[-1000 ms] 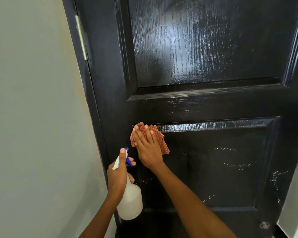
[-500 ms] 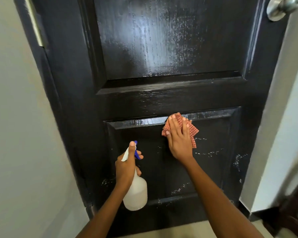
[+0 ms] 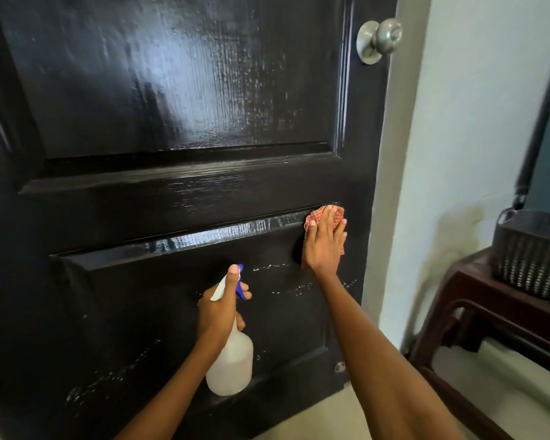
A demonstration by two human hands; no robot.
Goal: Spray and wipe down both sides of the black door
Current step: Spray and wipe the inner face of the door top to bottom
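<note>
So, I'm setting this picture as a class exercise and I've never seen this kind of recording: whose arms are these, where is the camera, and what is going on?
There is no machine here. The camera sits on a person's head and looks forward and down, so the two arms are that person's own. They face a black door, glossy, with pale streaks of spray on the lower panel. The right hand presses a red checked cloth flat against the panel's top right corner. The left hand grips a translucent spray bottle by its neck. A silver doorknob is at the upper right. Beside the door, a dark basket sits on a brown wooden stand.
</note>
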